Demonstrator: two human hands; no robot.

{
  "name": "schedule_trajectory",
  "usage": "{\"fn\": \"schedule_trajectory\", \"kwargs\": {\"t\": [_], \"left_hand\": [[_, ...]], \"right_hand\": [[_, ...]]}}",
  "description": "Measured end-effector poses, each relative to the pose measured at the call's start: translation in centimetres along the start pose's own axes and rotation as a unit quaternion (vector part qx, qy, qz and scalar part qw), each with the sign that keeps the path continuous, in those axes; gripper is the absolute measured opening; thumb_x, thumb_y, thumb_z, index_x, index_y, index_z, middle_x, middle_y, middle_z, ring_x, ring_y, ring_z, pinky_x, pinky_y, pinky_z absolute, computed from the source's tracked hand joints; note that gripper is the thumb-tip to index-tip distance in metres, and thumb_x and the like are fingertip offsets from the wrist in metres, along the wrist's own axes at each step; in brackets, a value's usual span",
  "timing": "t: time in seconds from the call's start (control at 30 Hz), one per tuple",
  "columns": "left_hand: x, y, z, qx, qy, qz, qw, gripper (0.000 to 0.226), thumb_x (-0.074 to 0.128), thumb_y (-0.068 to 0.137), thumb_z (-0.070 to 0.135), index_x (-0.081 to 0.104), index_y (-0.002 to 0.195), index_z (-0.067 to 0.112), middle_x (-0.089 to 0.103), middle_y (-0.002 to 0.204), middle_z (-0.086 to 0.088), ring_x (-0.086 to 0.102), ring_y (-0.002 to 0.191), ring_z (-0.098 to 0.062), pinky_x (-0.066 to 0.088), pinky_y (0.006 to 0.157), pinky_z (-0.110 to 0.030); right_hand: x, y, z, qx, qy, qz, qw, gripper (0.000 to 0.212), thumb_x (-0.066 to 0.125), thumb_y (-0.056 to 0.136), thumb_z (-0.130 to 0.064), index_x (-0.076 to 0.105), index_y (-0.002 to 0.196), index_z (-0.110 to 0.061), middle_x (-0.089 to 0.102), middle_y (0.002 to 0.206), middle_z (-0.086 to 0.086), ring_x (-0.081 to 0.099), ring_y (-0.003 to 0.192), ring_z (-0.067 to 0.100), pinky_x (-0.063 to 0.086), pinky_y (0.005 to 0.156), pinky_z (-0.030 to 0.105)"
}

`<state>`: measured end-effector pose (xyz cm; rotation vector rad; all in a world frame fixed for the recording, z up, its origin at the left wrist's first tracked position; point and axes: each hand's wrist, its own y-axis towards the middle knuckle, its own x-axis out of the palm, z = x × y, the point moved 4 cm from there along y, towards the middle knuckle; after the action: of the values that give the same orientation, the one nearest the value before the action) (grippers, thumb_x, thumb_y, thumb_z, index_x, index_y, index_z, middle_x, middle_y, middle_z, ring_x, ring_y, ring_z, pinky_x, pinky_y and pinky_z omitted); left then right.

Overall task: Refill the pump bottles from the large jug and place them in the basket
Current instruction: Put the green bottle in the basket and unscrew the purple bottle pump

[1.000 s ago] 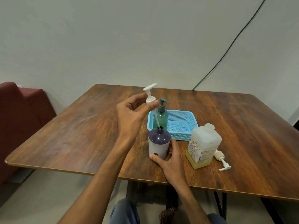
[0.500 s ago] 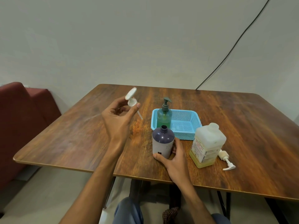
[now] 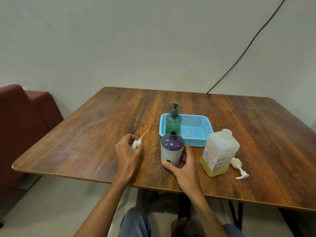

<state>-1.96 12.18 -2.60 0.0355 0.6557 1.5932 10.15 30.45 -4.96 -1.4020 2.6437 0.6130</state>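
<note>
Standing on the brown wooden table [image 3: 85,142] were two pump bottles. The right hand [image 3: 186,166] gripped the uncapped purple-shouldered white plastic bottle [image 3: 171,149] low on its side. Just behind it, the translucent green bottle [image 3: 173,122] with a dark pump stood upright in the one light-blue mesh basket [image 3: 207,124]. One translucent jug of yellow liquid [image 3: 219,151] stood beside the right hand. Of two white pump heads, the left hand [image 3: 128,151] pinched one [image 3: 136,144] down by the tabletop, and the other [image 3: 239,168] lay beside the jug. A red sofa [image 3: 20,117] sat at the left.
</note>
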Motion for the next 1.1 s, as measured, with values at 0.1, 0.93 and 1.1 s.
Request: {"fn": "schedule_trajectory", "kwargs": {"t": [0.1, 0.93, 1.1], "left_hand": [[0.6, -0.1, -1.0, -0.003, 0.035, -0.028, 0.999, 0.023, 0.079, 0.080, 0.010, 0.067, 0.090, 0.027, 0.066, 0.094, 0.010, 0.061, 0.087, -0.004, 0.060, 0.079, -0.036], [0.6, -4.9, 2.9, 0.119, -0.060, -0.049, 0.990, 0.056, 0.077, 0.082, 0.027, 0.058, 0.134, 0.019, 0.053, 0.141, 0.007, 0.050, 0.132, -0.007, 0.044, 0.110, -0.029], [2.7, -6.5, 4.9, 0.132, -0.103, -0.107, 0.980, 0.079, 0.081, 0.078, 0.036, 0.044, 0.146, 0.020, 0.048, 0.145, 0.013, 0.047, 0.135, -0.005, 0.039, 0.109, -0.017]], "right_hand": [[0.0, 0.0, -0.1, 0.004, -0.001, -0.002, 1.000, 0.079, 0.091, 0.070, -0.035, 0.040, 0.124, -0.063, 0.047, 0.130, -0.037, 0.046, 0.125, -0.012, 0.045, 0.098, 0.016], [-1.0, -1.2, -1.0, 0.021, 0.026, 0.019, 0.999, 0.085, 0.094, 0.065, -0.038, 0.045, 0.134, -0.043, 0.054, 0.131, -0.025, 0.051, 0.118, -0.010, 0.050, 0.090, 0.012], [-2.5, -3.4, -1.6, -0.014, 0.020, 0.051, 0.998, 0.075, 0.089, 0.073, -0.034, 0.049, 0.137, -0.036, 0.057, 0.132, -0.020, 0.054, 0.125, 0.003, 0.050, 0.102, 0.028]]}}
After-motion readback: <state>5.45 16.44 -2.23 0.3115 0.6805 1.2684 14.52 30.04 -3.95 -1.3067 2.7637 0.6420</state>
